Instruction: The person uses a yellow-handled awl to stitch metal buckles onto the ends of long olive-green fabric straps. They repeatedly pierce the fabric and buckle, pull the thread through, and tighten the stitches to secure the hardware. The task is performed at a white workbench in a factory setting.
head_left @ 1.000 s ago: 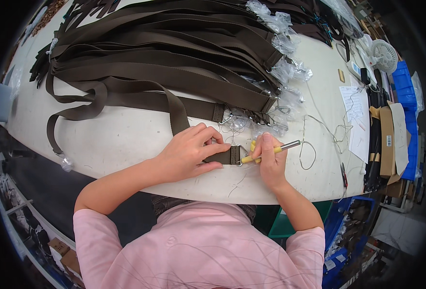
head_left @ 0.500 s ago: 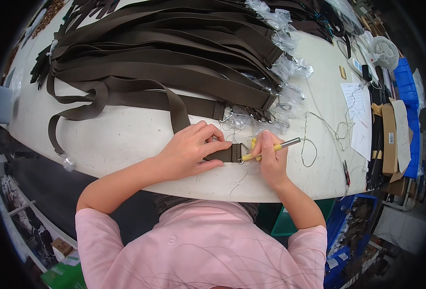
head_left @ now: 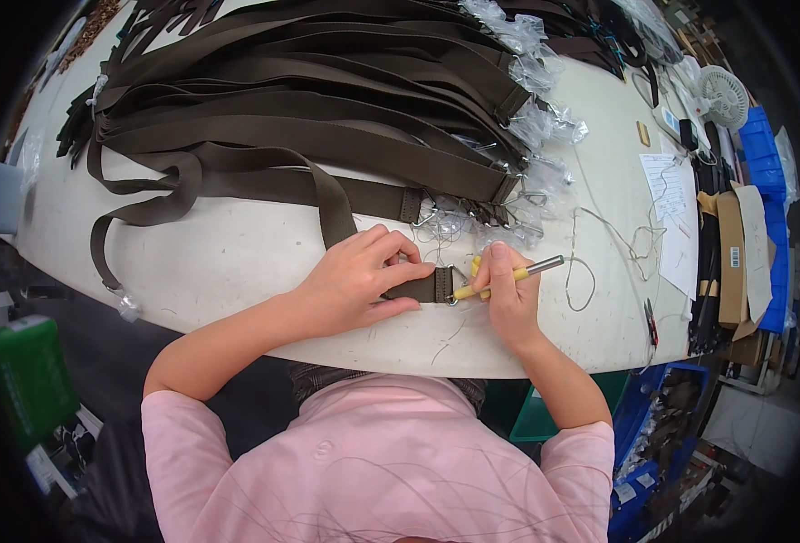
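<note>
My left hand (head_left: 353,282) presses the end of a dark brown webbing strap (head_left: 422,287) onto the white table, fingers above and thumb along its near edge. Past my fingertips, the strap's stitched end carries a metal ring (head_left: 453,302). In my right hand (head_left: 512,303) is a yellow pen-shaped tool (head_left: 545,265) with a metallic rear end. It lies slantwise, its yellow tip at the ring and stitched end; whether it touches is too small to tell. More yellow shows between my fingers. Beyond my hands lies a large heap of similar straps (head_left: 309,113), with plastic-wrapped metal hardware (head_left: 531,195).
Loose thread (head_left: 590,217) lies right of my hand. Farther right are papers (head_left: 671,208), small scissors (head_left: 651,324), a cardboard box (head_left: 731,258) and a white fan (head_left: 724,98). The table's near edge (head_left: 400,372) runs before my body. A green crate (head_left: 33,380) stands at lower left.
Both hands stay almost in place, with the pen-shaped tool shifting only slightly. At lower left, the green crate appears farther up and left, and the white shelving there has shifted out of place.
</note>
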The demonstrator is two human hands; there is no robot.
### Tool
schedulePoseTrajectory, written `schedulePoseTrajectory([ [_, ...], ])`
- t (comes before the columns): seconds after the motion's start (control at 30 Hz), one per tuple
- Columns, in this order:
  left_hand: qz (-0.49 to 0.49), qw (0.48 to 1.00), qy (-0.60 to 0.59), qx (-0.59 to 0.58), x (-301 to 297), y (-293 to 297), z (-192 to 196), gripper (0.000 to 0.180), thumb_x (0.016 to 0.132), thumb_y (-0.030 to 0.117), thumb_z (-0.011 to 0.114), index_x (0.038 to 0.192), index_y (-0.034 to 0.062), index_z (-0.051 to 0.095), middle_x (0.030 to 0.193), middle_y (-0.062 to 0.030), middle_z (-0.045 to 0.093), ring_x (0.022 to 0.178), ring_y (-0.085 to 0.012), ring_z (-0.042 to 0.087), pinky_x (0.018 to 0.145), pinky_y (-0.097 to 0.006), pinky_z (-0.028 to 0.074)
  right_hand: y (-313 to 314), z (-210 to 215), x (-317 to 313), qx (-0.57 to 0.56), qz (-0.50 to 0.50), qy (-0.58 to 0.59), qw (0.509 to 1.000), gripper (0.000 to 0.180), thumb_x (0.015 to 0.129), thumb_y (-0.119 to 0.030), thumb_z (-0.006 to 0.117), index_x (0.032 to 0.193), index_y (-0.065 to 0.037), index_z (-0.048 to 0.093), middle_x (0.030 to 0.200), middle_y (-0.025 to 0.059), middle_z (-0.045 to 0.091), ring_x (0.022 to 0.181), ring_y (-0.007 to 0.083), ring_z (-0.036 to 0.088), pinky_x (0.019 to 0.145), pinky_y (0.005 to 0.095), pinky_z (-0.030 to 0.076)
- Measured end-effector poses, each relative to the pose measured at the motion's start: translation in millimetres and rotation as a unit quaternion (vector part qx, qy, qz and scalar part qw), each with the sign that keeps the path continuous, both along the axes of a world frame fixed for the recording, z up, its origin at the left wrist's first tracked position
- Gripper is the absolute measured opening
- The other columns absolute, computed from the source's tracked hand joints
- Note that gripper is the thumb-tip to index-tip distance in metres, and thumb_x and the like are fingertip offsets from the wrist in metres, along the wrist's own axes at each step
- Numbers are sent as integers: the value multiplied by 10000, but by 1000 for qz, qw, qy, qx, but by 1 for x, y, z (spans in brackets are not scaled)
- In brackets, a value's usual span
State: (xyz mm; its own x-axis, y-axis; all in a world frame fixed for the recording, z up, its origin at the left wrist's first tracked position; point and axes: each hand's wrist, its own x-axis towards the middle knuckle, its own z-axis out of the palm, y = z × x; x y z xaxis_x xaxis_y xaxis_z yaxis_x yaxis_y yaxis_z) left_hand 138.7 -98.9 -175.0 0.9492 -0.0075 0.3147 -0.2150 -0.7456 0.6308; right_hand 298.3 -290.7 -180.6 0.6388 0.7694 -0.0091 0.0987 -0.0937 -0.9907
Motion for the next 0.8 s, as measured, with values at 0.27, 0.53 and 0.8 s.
schedulePoseTrajectory([
  [0.27,1,1000,3,1,0,0,1,499,761,195,857,1231,116,709,1091,-27,612,885,-208,564,776,-333,517,-2,-2,1,1,-3,18,1000,550,1112,-337,454,684,-16,585,636,40,574,564,85,493,535,261,400],
  [0.53,2,1000,5,-2,0,0,1,501,752,188,862,1224,114,712,1090,-28,612,889,-212,564,778,-339,519,-1,0,0,-10,-2,6,1000,538,1114,-335,451,699,-19,587,650,39,575,573,84,492,539,261,400],
  [0.8,12,1000,26,-6,0,-2,4,473,781,197,843,1230,131,712,1140,-28,613,942,-223,568,800,-342,510,0,1,1,26,-31,69,997,548,1121,-358,423,674,-58,528,630,23,518,569,80,457,554,251,407],
])
